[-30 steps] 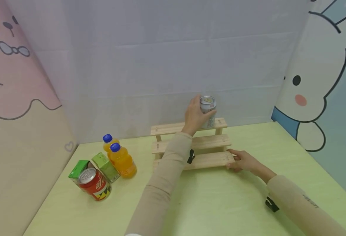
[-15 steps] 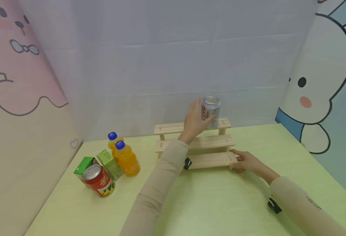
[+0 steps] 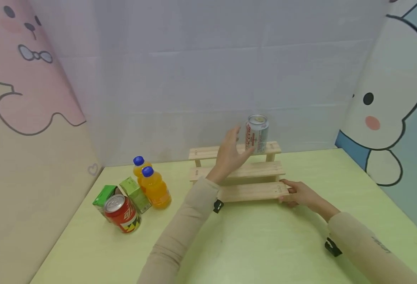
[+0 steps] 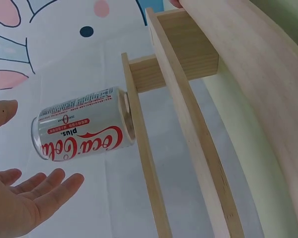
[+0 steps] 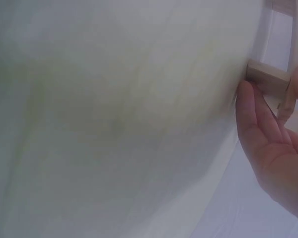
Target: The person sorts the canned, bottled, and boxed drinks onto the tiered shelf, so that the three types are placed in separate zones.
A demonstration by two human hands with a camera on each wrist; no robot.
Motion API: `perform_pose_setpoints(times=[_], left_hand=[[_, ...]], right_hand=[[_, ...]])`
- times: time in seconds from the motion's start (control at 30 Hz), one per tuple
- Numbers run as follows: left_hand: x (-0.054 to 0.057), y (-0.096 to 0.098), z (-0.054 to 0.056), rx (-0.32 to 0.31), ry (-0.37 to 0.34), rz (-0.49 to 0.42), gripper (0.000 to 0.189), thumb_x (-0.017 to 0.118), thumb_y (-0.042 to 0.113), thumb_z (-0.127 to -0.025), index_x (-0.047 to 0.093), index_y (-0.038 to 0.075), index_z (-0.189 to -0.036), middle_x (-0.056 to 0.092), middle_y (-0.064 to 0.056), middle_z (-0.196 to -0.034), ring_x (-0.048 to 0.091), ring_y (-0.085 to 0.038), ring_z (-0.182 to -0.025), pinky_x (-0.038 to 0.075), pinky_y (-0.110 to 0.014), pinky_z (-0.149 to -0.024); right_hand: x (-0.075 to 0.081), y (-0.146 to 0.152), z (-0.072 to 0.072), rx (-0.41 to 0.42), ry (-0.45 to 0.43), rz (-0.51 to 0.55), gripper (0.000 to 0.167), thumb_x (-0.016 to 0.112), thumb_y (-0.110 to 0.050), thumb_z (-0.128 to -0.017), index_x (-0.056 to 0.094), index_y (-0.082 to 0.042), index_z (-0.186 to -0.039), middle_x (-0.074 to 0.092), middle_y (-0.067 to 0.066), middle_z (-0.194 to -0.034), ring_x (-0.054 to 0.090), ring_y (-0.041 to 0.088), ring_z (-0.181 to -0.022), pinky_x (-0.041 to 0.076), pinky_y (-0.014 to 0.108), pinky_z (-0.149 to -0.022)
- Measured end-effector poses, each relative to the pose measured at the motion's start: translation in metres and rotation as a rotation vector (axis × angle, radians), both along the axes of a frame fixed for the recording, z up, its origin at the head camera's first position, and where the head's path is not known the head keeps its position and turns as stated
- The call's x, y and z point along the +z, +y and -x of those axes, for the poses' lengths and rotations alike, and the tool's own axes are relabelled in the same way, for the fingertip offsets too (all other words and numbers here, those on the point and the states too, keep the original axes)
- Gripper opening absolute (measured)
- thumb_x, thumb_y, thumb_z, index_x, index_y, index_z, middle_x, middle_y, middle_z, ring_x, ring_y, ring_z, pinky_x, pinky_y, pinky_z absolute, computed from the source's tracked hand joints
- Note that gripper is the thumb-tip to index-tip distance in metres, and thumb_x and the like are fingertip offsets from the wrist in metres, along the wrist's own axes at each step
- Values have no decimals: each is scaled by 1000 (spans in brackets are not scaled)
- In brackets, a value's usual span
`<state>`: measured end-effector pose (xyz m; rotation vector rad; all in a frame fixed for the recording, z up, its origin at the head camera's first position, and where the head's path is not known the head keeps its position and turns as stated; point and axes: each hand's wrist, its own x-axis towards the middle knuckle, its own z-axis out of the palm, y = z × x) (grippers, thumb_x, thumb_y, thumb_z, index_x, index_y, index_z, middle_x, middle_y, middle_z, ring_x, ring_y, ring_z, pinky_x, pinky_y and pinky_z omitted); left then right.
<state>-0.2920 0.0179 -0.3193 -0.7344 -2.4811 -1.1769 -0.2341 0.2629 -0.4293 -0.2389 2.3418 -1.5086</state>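
Note:
A silver Coca-Cola can [image 3: 256, 135] stands upright near the right end of the top step of a three-step wooden rack [image 3: 251, 191]. My left hand [image 3: 228, 157] is just left of the can with its fingers spread, and the left wrist view shows a gap between that hand [image 4: 30, 198] and the can [image 4: 84, 125]. At the rack's lower right corner, my right hand [image 3: 302, 197] grips the end of the bottom step. In the right wrist view its fingers [image 5: 258, 121] lie under the wooden end piece [image 5: 268, 78] and the thumb is above.
On the left of the table [image 3: 87, 252] stand a red can [image 3: 123, 215], a green-topped carton [image 3: 104, 195], a light green carton [image 3: 136, 195] and two orange juice bottles [image 3: 156, 191] with blue caps. A white curtain [image 3: 180, 79] hangs close behind the rack.
My left hand has let go of the silver can and drawn back to the left, its fingers spreading. The can stays on the top step. My right hand keeps its grip on the rack.

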Motion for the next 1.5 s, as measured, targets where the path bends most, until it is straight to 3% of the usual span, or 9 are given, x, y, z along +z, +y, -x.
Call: perform_pose_setpoints(times=[0.63, 0.87, 1.3, 1.5], left_hand=[[-10, -31, -29, -69, 111, 52, 72, 66, 28, -84, 28, 3, -140, 38, -13, -138, 49, -24, -114, 43, -37, -92], [-17, -44, -37, -104, 168, 51, 71, 66, 27, -84, 29, 3, -139, 38, -15, -138, 50, -26, -112, 45, -36, -90], [-24, -65, -51, -105, 268, 88, 68, 70, 22, -80, 35, -1, -134, 45, -16, -129, 51, -25, -108, 46, -37, -87], [-31, -77, -57, -90, 300, 159, 67, 71, 23, -79, 37, -2, -131, 48, -17, -125, 53, -25, -101, 48, -36, -81]], right_hand=[[4, -1, -2, 0, 3, -22, 79, 63, -13, -85, 11, 13, -139, 45, 36, -123, 61, 16, -86, 54, 35, -68], [6, -1, -3, 19, 12, -19, 80, 63, -13, -86, 10, 14, -138, 44, 37, -122, 60, 20, -90, 53, 37, -69], [8, -3, -5, 13, 17, -24, 80, 64, -13, -85, 11, 14, -138, 44, 37, -122, 60, 21, -90, 54, 36, -67], [7, -2, -5, 3, 8, -18, 81, 65, -14, -84, 11, 14, -138, 45, 37, -121, 61, 18, -85, 54, 35, -66]])
